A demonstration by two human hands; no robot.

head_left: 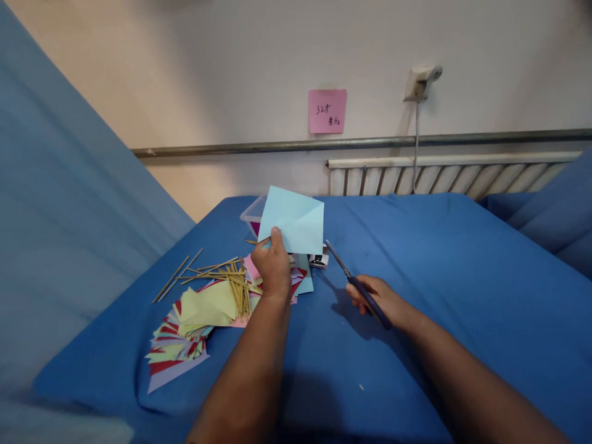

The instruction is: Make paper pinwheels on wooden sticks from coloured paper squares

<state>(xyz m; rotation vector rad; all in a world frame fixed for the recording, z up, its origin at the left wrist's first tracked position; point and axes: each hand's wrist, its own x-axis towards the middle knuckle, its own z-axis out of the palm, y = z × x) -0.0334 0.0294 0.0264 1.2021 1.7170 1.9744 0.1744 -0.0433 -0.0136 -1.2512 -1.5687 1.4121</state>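
Near the far left edge of the blue cloth-covered table (416, 259), the left hand (274, 265) pinches one pale blue paper square (293, 222) upright. Its right hand (379, 299) is closed around one pair of dark-handled scissors (356, 283), blades together. One heap of coloured paper pieces (194, 327) and many thin wooden sticks (222, 277), too tangled to count, lie beside it.

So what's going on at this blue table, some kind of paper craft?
It looks that way. The person's left hand holds up a light blue sheet of paper, lifted above the table. The right hand grips a pair of scissors, blades pointing toward the sheet but not touching it. To the left lie a spread of coloured paper pieces and a scatter of thin wooden sticks. A clear plastic box sits behind the sheet.
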